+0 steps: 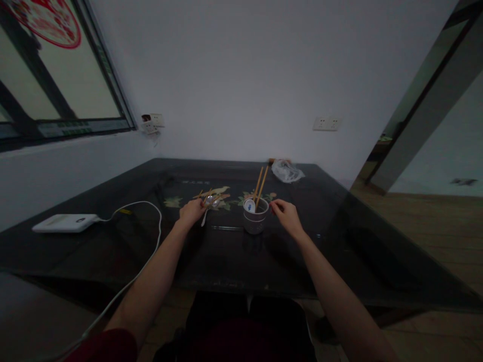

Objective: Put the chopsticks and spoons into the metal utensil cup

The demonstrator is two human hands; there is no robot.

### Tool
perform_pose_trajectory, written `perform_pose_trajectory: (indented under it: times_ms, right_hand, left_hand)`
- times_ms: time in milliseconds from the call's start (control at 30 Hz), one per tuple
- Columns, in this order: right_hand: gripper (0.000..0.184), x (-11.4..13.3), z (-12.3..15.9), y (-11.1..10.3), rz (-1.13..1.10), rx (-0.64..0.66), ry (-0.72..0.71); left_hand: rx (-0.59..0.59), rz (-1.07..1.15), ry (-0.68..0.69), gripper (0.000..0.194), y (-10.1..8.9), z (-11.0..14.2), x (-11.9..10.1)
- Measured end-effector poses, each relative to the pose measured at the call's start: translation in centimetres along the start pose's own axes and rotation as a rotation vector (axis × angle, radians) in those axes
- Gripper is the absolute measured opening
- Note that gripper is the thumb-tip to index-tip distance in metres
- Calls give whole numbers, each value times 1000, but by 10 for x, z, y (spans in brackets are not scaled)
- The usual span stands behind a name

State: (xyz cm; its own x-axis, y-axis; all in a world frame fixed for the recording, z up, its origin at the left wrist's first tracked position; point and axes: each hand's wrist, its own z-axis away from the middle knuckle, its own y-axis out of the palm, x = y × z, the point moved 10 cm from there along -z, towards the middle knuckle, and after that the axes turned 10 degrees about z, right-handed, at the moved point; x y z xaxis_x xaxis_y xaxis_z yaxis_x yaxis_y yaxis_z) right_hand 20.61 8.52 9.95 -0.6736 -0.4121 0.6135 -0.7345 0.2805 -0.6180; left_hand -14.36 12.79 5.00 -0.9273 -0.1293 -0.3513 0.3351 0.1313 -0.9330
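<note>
My left hand (192,211) is closed at a loose bunch of metal spoons (210,200) and thin wooden chopsticks (223,196), and a spoon handle points down toward me beside it. The fingers hide part of the bunch. Right of it stands a clear round container (255,224), upright on the table. Two chopsticks (261,183) lean out of it, along with a white ceramic spoon (249,205) with a blue mark. At the container's right rim is my right hand (287,216), fingertips pinched together; whether they touch the rim or hold something small, I cannot make out.
The dark glossy table (226,266) has a flower-and-bird pattern. A crumpled clear plastic bag (287,171) lies at the back right. To the left sits a white power bank (66,223), its white cable (160,226) running past my left forearm. A dark flat object (381,256) rests at right.
</note>
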Motion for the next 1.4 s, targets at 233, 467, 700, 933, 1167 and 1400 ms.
perform_pose_trajectory:
  times_ms: [233, 467, 700, 933, 1167, 1400]
  right_hand:
    - [28, 2, 0, 0, 6, 0, -7]
    - [28, 4, 1, -2, 24, -8, -12]
    - [29, 6, 1, -2, 19, -10, -4]
    - [29, 8, 1, -2, 38, -6, -10]
    - [30, 5, 1, 0, 31, -2, -12]
    - [30, 5, 0, -1, 40, 1, -19]
  left_hand:
    - [-18, 44, 54, 37, -2, 2, -8]
    - [-7, 53, 75, 32, -1, 1, -11]
    - [-9, 58, 125, 28, 4, 1, -18]
    - [-61, -7, 227, 28, 10, 7, -34]
    - [-60, -29, 223, 27, 12, 8, -34]
    - [-46, -88, 201, 33, 8, 11, -33]
